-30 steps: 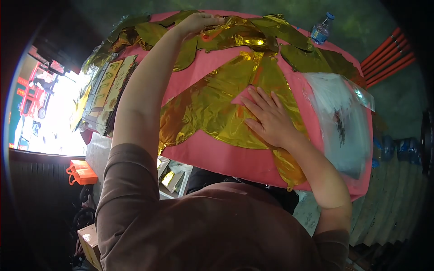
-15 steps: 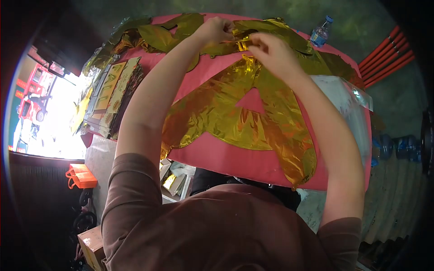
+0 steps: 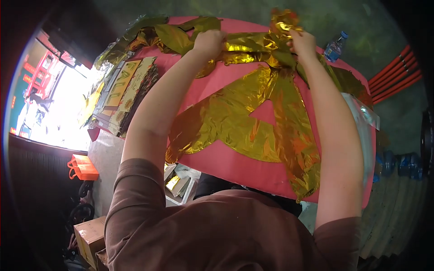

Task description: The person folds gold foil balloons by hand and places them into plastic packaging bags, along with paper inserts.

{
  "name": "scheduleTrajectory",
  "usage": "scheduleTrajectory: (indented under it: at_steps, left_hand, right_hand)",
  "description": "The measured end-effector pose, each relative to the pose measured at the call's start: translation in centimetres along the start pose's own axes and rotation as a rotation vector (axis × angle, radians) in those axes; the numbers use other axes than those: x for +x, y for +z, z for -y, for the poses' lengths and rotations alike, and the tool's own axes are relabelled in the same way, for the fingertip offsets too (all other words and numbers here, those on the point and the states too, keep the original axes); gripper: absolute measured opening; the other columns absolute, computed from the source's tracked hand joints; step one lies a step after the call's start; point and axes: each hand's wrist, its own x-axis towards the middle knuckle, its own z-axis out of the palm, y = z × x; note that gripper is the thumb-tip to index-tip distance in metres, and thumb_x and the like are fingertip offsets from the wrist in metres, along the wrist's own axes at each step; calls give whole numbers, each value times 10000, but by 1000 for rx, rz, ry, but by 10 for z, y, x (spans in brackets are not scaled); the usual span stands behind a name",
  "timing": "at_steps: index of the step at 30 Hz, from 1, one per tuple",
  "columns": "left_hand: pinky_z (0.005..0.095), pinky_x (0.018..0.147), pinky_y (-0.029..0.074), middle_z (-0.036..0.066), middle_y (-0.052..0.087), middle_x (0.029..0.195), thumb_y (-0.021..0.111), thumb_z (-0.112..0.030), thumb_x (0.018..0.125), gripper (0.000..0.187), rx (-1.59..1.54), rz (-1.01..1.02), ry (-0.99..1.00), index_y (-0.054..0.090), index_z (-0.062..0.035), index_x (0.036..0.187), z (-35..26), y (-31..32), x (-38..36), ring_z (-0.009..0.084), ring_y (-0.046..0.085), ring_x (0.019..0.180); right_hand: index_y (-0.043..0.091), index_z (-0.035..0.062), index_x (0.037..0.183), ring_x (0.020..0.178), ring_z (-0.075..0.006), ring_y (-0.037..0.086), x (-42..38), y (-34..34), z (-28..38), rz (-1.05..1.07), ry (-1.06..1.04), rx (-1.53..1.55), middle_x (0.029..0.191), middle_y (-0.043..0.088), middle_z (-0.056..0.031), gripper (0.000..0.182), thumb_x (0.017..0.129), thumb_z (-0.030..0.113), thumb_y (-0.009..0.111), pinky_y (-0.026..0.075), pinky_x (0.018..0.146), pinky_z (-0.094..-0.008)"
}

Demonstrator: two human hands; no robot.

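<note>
A large flat sheet of gold foil (image 3: 230,115), looking like a deflated foil balloon with a triangular opening, lies on the pink table (image 3: 239,165). Beyond it, my left hand (image 3: 210,45) is closed on the left end of a crinkled gold foil piece (image 3: 246,47). That piece stretches across to my right hand (image 3: 303,45), whose fingers pinch its bunched right part. A crumpled end of foil sticks up above my right hand. More flat gold foil (image 3: 174,38) lies left of my left hand.
Printed cards (image 3: 124,90) are stacked at the table's left. A water bottle (image 3: 336,46) stands at the far right edge, with clear plastic packaging (image 3: 361,113) nearer. Red poles (image 3: 398,74) are beyond. An orange bag (image 3: 82,168) and a cardboard box (image 3: 90,239) sit lower left.
My hands have moved apart, the right one farther right. The gold foil piece is now stretched between them, and its crumpled right end is raised. The view has shifted slightly.
</note>
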Motion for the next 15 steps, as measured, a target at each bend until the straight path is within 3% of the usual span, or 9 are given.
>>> scheduleTrajectory:
  at_steps: [1, 3, 5, 7, 9, 10, 12, 15]
  left_hand:
    - [415, 791, 481, 69, 631, 942, 550, -143, 747, 228, -56, -4, -20, 632, -144, 960, 5, 11, -1, 270, 597, 941]
    - [406, 828, 482, 81, 620, 1003, 538, -185, 750, 260, -176, -52, -67, 633, -138, 988, 0, 17, -1, 265, 600, 953]
    - [414, 841, 479, 72, 600, 1078, 514, -178, 760, 292, -287, -63, 10, 623, -141, 1029, -18, 22, 6, 261, 578, 1004]
    - [403, 977, 379, 133, 524, 1216, 564, -292, 815, 366, -267, -37, 261, 568, -141, 1149, -31, 48, 15, 311, 459, 1165]
    - [484, 1060, 253, 114, 379, 1379, 490, -449, 867, 483, -171, 28, 200, 464, -220, 1292, -51, 61, 4, 317, 337, 1276]
    - [484, 1060, 253, 114, 379, 1379, 490, -449, 867, 483, -166, 23, 192, 464, -220, 1292, -54, 66, 3, 317, 337, 1276]
    - [568, 1064, 170, 90, 262, 1452, 395, -581, 871, 579, -97, 245, 142, 372, -274, 1362, -57, 75, 2, 310, 255, 1330]
    - [602, 1064, 94, 73, 206, 1481, 297, -687, 842, 677, -119, 301, 93, 319, -292, 1391, -56, 69, 8, 302, 139, 1377]
  right_hand:
    - [619, -9, 942, 552, -118, 609, -1, -9, 4, -23, -2, 39, 788, 640, -51, 245, 845, 215, 600, 432, 445, -222]
    - [589, 17, 965, 564, -119, 616, 4, -21, 0, -16, 63, 141, 788, 636, -62, 225, 841, 204, 613, 428, 431, -215]
    - [578, 23, 982, 568, -119, 619, 4, -29, -3, 5, 98, 172, 794, 635, -63, 230, 840, 199, 619, 423, 423, -213]
    - [563, 30, 996, 573, -118, 623, 8, -38, -9, 33, 110, 171, 805, 634, -72, 243, 840, 204, 628, 410, 407, -213]
    - [561, 33, 994, 587, -129, 628, 16, -57, -2, 2, 167, 190, 823, 633, -79, 243, 840, 209, 630, 402, 397, -216]
    - [560, 35, 992, 601, -140, 633, 24, -70, 0, -37, 232, 205, 841, 632, -87, 244, 841, 213, 632, 394, 387, -219]
    - [543, -21, 1056, 609, -223, 637, 63, -112, -16, -4, 163, 461, 815, 638, -137, 278, 878, 189, 580, 418, 421, -279]
    - [504, 7, 1128, 722, -273, 623, 80, -175, 11, -176, 16, 395, 886, 626, -150, 316, 878, 189, 572, 446, 535, -344]
